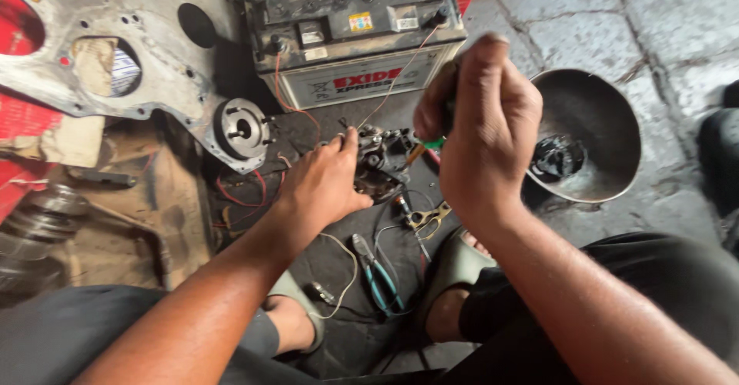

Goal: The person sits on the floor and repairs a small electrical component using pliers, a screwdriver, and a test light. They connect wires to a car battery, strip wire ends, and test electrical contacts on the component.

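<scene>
A left hand (327, 185) clamps a small dark engine part (382, 162) on the floor mat while the right hand (481, 123), fisted around a green-handled screwdriver (426, 148), works its tip into it. Behind stands a car battery (356, 35) trailing thin wires; blue-handled pliers (376, 273) lie between the sandalled feet. A metal bowl (593, 115) at right holds a black greasy part (558, 159).

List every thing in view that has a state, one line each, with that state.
left hand: gripping the small dark motor part
right hand: closed on a screwdriver, tip at the part
battery: upright, wires attached
metal bowl: tilted, dark part inside
pliers: lying shut on floor
</scene>
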{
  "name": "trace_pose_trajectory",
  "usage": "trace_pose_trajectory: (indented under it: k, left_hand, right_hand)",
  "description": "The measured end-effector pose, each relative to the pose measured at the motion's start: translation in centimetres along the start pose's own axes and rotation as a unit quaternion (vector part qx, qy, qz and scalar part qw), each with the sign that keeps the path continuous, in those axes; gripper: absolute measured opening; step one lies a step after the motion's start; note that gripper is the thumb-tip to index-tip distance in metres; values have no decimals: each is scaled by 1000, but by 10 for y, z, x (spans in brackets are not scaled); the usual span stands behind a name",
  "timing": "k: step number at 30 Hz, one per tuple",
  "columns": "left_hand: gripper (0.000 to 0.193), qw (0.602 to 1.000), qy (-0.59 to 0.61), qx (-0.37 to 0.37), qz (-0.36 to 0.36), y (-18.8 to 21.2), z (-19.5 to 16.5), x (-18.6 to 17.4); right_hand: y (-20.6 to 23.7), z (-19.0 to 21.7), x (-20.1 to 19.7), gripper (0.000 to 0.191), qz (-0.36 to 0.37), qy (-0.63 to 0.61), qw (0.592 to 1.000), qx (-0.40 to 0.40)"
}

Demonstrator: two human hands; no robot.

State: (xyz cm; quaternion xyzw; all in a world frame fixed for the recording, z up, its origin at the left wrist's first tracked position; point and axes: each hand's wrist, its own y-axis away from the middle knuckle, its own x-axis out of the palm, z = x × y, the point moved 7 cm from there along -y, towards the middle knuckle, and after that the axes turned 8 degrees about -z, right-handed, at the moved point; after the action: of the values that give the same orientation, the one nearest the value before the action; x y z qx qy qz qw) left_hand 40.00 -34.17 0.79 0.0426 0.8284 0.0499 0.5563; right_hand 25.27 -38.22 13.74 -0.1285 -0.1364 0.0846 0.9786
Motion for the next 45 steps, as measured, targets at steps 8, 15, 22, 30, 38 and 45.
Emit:
trace_pose_trajectory:
  k: [8,15,22,30,38,45]
  left_hand:
    - [117,997,-23,-55,44,4,-3,11]
    - [115,1000,-9,-16,14,-1,-2,6]
    - [111,1000,-6,-9,26,-4,2,10]
    - [113,1000,-17,7,19,-5,1,4]
    - [114,998,-39,2,46,-5,0,6]
    - [61,959,120,185,-179,11,-41,-61]
  right_hand:
    - [-14,-7,5,52,331,-145,920,153]
    - [-20,-18,3,49,162,-78,980,84]
    - [-12,-5,11,51,188,-66,975,98]
    - [-26,37,27,42,179,435,863,-182]
    - [-7,48,33,31,272,638,714,-95]
    - [-4,60,23,22,310,643,696,-76]
